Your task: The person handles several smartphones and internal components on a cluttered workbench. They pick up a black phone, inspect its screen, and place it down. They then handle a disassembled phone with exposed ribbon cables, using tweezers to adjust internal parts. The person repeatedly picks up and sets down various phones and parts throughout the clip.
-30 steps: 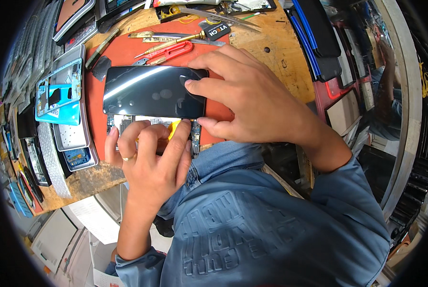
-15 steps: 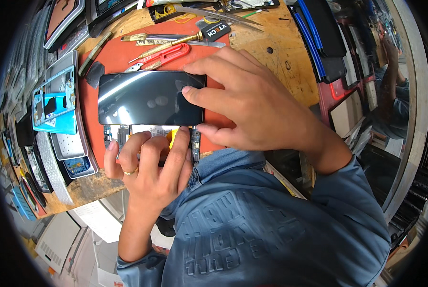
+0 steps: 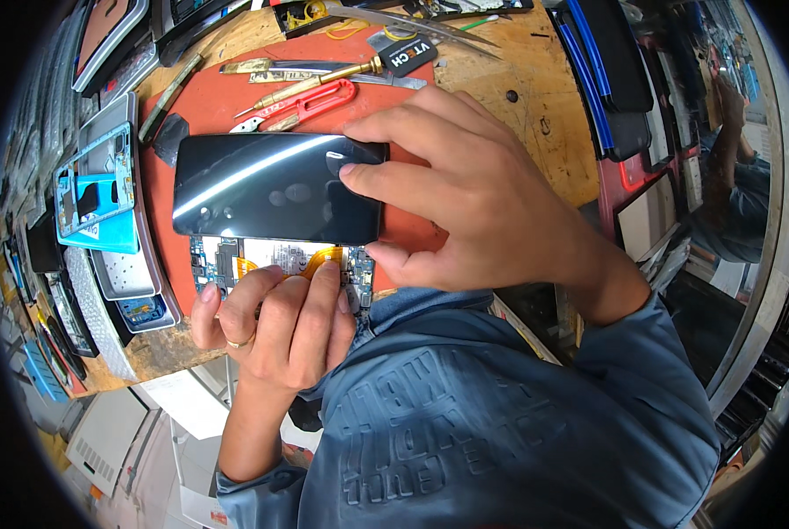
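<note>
Phone innards (image 3: 269, 251) (partly) behind left hand (image 3: 284, 328)

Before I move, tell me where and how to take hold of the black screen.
Take the black screen by its left short edge, probably best from the left: it is a thin, flat slab, and that edge is uncovered, while the right grip occupies the opposite end.

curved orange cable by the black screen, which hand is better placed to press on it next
The left hand, most likely: one of its fingers lies right at the curved orange cable, while the right hand is occupied at the right end of the black screen.
</note>
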### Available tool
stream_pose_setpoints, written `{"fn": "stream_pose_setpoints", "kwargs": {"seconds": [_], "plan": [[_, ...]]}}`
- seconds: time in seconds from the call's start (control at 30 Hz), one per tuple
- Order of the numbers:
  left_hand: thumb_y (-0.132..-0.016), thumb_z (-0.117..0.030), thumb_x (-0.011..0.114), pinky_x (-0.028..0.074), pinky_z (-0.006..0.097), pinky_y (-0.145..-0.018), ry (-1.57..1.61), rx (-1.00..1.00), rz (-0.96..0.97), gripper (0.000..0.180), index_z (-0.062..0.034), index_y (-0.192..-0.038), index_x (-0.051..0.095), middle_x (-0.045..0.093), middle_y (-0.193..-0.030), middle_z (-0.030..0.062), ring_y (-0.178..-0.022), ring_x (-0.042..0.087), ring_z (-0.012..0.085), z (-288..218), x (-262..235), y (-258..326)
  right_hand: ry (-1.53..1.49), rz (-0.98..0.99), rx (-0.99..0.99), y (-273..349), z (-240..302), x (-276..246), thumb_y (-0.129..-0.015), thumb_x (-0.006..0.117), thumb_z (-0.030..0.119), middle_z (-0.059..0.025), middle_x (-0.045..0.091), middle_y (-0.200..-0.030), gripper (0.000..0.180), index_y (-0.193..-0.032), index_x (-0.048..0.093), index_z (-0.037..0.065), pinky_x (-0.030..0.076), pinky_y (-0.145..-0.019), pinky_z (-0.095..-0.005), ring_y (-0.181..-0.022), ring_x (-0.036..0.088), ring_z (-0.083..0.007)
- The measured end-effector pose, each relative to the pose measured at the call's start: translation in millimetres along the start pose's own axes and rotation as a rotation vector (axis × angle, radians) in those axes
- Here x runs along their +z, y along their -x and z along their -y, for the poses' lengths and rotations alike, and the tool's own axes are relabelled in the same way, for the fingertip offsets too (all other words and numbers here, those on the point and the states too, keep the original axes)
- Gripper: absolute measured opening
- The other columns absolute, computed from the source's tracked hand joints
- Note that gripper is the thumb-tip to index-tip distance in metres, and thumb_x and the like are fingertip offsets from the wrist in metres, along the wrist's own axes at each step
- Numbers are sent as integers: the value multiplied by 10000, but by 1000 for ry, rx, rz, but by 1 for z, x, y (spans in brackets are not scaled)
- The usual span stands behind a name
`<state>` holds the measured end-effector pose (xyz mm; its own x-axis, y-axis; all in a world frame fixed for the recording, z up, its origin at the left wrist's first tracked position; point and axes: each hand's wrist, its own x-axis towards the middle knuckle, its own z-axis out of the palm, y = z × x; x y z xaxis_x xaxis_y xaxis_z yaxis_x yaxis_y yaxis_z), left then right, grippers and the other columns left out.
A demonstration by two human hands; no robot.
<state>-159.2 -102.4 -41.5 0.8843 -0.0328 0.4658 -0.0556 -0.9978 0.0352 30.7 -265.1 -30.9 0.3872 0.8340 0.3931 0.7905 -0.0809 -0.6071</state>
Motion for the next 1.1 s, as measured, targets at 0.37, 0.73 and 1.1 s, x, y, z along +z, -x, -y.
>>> {"fn": "stream_pose_setpoints", "kwargs": {"seconds": [0.37,0.73,1.1], "plan": [[-829,-324,702,257,491,-1101,-55,15,28,239,-229,-1018,813,592,-833,-58,-964,585,155,-3,2,-6,17,9,-17,2,0,0,-653,841,201,-112,624,-1159,351,-934,689,54,465,-869,-430,-1051,585,-297],[-812,-309,696,277,497,-1092,-115,77,13,216,-246,-1006,769,578,-880,-52,-981,582,145,-3,5,-8,30,18,-2,7,4,0,-658,849,198,-123,617,-1198,450,-1056,718,36,465,-885,-434,-1076,578,-299],[-785,-290,693,296,494,-1101,-55,137,36,251,-198,-1007,763,561,-877,-46,-999,579,147,3,0,-14,94,-41,-43,17,19,-3,-644,839,71,-94,610,-946,502,-1130,723,13,483,-669,-386,-771,589,-262]]}}
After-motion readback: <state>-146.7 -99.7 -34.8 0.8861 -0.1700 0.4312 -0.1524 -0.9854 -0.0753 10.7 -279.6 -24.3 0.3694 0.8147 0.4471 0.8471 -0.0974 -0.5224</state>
